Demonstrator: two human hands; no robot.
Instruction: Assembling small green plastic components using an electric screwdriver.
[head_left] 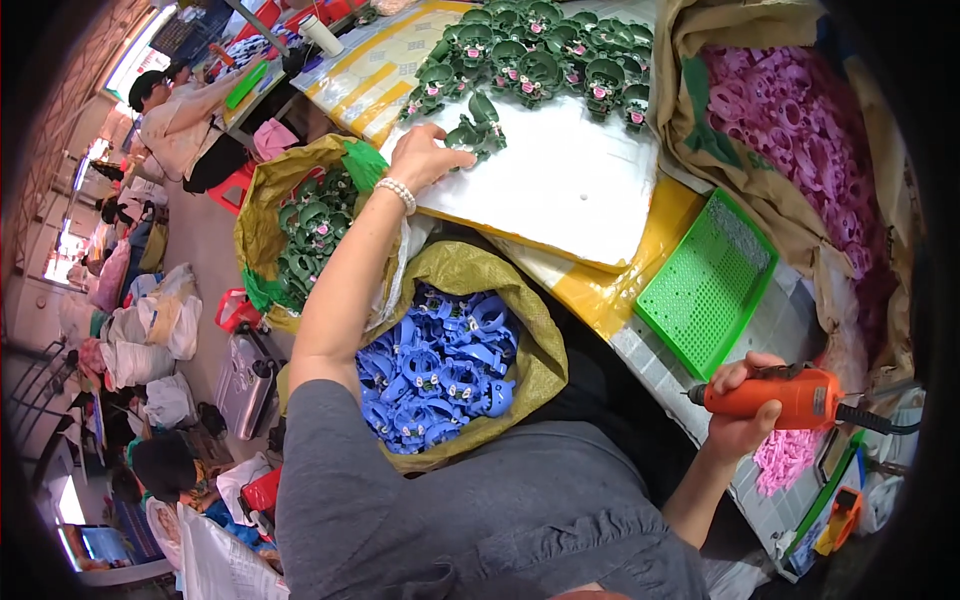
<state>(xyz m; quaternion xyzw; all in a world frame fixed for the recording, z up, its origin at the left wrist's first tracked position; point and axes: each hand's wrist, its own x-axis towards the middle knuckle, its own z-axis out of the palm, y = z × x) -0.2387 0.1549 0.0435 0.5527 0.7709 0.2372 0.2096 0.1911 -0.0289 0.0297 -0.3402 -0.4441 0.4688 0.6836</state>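
My left hand (424, 163), with a pearl bracelet at the wrist, reaches to the left edge of a white board (570, 190). Its thumb and fingers close on a dark green plastic toy part (480, 128) with a raised flap. Behind that part stand many similar green pieces (540, 68) with small pink details, crowded at the back of the board. At the right, my right hand (738, 425) is wrapped round an orange electric screwdriver (785, 398). The tool's dark tip points left, and a black cord leaves its rear end.
A green perforated tray (705, 285) holds small screws in its far corner. Sacks hold blue parts (440, 370), green parts (315, 235) and pink parts (790, 140). Small pink pieces (787, 458) lie below the screwdriver. Another person (190, 125) works at the far left.
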